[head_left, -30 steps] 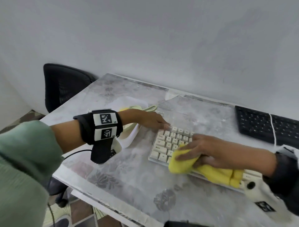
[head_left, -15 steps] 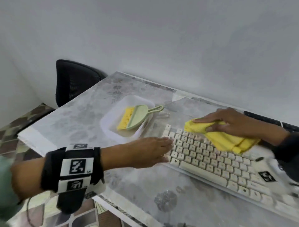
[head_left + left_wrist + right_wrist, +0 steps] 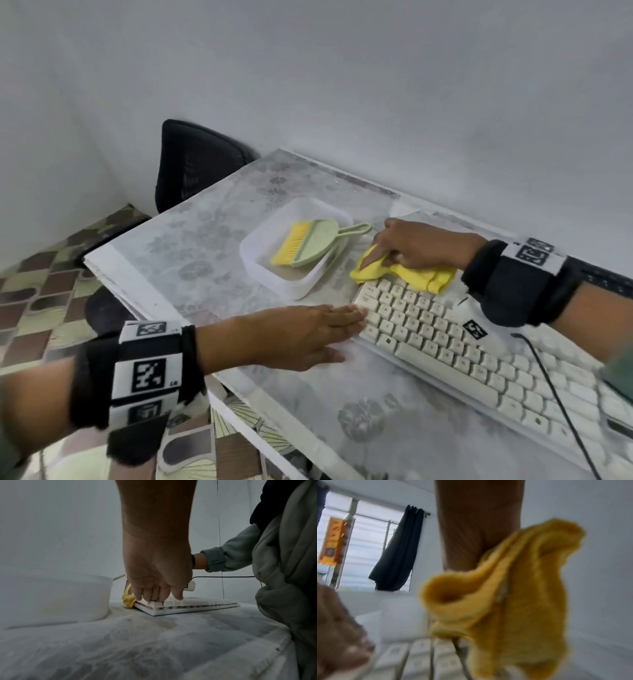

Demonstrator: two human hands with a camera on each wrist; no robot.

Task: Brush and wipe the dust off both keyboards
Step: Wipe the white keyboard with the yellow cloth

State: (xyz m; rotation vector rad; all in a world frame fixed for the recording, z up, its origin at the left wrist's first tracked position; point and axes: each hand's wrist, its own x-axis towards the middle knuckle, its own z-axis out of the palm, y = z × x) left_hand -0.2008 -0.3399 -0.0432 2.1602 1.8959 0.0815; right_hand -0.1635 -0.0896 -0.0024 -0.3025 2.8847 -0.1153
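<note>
On the bench (image 3: 191, 246), the flat left hand (image 3: 301, 334) steadies the white keyboard (image 3: 445, 339); the right hand (image 3: 411, 245) grasps the yellow cloth (image 3: 407, 275) at its far corner.

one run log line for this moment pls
left hand: flat, steadying white keyboard | right hand: wiping its top-left corner with yellow cloth | green brush: idle in tray

The right hand (image 3: 416, 248) hides part of the yellow cloth (image 3: 407, 275) it presses; beyond its wrist, the black keyboard (image 3: 606, 282) is mostly hidden.
</note>
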